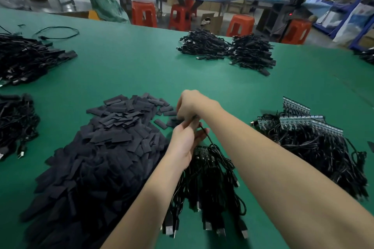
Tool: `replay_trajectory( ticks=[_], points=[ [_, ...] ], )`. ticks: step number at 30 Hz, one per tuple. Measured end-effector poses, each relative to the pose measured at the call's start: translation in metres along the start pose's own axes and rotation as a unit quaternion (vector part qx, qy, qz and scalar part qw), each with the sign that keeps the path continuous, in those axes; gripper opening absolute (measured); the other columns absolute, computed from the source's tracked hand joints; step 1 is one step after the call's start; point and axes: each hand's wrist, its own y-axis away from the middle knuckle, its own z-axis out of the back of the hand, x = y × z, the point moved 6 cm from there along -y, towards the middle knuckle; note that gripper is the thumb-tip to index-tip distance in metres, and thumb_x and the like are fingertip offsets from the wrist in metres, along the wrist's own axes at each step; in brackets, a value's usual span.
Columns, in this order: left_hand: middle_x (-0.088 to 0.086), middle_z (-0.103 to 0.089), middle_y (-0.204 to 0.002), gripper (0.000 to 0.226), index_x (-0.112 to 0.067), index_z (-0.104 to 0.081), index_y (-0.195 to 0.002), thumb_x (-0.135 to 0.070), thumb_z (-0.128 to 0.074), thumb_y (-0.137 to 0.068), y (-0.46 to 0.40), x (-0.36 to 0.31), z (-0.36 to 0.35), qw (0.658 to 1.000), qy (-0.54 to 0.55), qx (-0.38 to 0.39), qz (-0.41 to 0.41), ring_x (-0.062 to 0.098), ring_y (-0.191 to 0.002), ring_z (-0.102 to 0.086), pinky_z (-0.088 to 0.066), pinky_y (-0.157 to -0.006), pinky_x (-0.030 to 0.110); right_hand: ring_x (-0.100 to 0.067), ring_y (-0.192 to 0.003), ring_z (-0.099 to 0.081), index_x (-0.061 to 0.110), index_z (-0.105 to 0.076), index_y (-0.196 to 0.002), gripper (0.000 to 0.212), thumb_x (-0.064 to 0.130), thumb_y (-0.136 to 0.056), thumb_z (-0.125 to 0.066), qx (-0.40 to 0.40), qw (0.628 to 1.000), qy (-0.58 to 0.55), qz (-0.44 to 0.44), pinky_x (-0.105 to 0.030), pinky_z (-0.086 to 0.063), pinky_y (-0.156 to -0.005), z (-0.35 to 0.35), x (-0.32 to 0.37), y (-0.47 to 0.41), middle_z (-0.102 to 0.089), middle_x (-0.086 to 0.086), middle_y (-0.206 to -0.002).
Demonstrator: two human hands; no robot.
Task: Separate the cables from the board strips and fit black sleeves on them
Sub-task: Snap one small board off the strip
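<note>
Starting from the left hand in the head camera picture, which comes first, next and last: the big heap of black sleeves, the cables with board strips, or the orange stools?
1. Heap of black sleeves: just left of the left hand.
2. Cables with board strips: on the right of the table.
3. Orange stools: far off, beyond the table's edge.

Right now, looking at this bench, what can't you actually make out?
- Head view: whether the thin black cable already wears a flat black sleeve; both hands' fingers cover that spot.
- Left hand and right hand: each grip is partly hidden.
- Heap of black sleeves: cut off by the bottom edge.
</note>
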Motion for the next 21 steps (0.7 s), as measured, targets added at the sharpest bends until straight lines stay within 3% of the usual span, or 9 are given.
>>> replay_trajectory(
  ticks=[4, 6, 8, 10, 13, 17, 21],
  points=[
    [0.014, -0.063, -0.117, 0.026, -0.004, -0.061, -0.125, -0.012, -0.059, -0.1, -0.002, 0.002, 0.005, 1.0, 0.017, -0.017, 0.007, 0.017, -0.076, -0.068, -0.057, -0.067, 0.027, -0.029, -0.083, -0.061, 0.014, -0.064, -0.101, 0.03, 0.023, -0.077, -0.081, -0.024, 0.998, 0.064, 0.008, -0.032, -0.048, -0.066, -0.002, 0.01, -0.01, -0.061, -0.006, -0.098],
    [0.011, -0.064, -0.112, 0.02, -0.006, -0.064, -0.12, -0.011, -0.058, -0.101, -0.001, 0.001, 0.005, 1.0, 0.018, -0.011, 0.012, 0.014, -0.071, -0.069, -0.056, -0.068, 0.028, -0.028, -0.084, -0.064, 0.014, -0.064, -0.093, 0.028, 0.026, -0.075, -0.083, -0.008, 0.999, 0.043, 0.009, -0.033, -0.053, -0.064, -0.003, 0.008, -0.014, -0.063, -0.005, -0.095],
    [0.007, -0.063, -0.101, 0.013, -0.01, -0.067, -0.109, -0.009, -0.057, -0.101, 0.002, -0.002, 0.004, 1.0, 0.022, -0.001, 0.013, 0.011, -0.064, -0.07, -0.057, -0.065, 0.026, -0.025, -0.093, -0.067, 0.017, -0.072, -0.096, 0.021, 0.025, -0.078, -0.079, -0.017, 0.999, -0.047, 0.013, -0.035, -0.059, -0.077, 0.002, -0.002, -0.014, -0.069, -0.004, -0.099],
    [0.006, -0.065, -0.098, 0.014, -0.009, -0.065, -0.112, -0.01, -0.056, -0.101, 0.004, -0.005, 0.003, 1.0, 0.024, 0.013, 0.008, 0.013, -0.069, -0.072, -0.057, -0.065, 0.024, -0.015, -0.086, -0.065, 0.021, -0.073, -0.086, 0.005, 0.023, -0.082, -0.074, -0.093, 0.974, -0.206, 0.019, -0.025, -0.054, -0.073, 0.018, -0.021, -0.001, -0.071, 0.003, -0.088],
    [0.006, -0.068, -0.091, 0.012, -0.009, -0.056, -0.111, -0.009, -0.059, -0.1, 0.009, -0.008, 0.003, 1.0, 0.014, 0.023, -0.011, 0.017, -0.071, -0.071, -0.055, -0.064, 0.024, -0.009, -0.06, -0.052, 0.021, -0.064, -0.076, 0.013, 0.015, -0.084, -0.073, -0.193, 0.855, -0.482, 0.012, -0.019, -0.04, -0.055, 0.024, -0.066, 0.039, -0.065, 0.003, -0.074],
    [0.002, -0.066, -0.09, 0.003, -0.014, -0.058, -0.1, -0.013, -0.059, -0.099, 0.013, -0.013, -0.002, 0.998, -0.033, 0.049, -0.032, 0.015, -0.069, -0.067, -0.052, -0.063, 0.023, -0.01, -0.058, -0.055, 0.017, -0.06, -0.08, 0.019, 0.007, -0.087, -0.074, -0.151, 0.685, -0.712, 0.036, -0.016, -0.042, -0.051, -0.008, -0.104, 0.084, -0.072, -0.004, -0.082],
    [-0.002, -0.069, -0.086, 0.005, -0.018, -0.065, -0.093, -0.015, -0.063, -0.097, 0.016, -0.015, -0.005, 0.997, -0.04, 0.067, -0.027, 0.013, -0.066, -0.063, -0.052, -0.062, 0.022, -0.013, -0.07, -0.069, 0.018, -0.063, -0.086, 0.021, 0.015, -0.075, -0.08, -0.122, 0.604, -0.786, 0.055, -0.017, -0.053, -0.058, -0.028, -0.108, 0.102, -0.072, -0.002, -0.087]
  ],
)
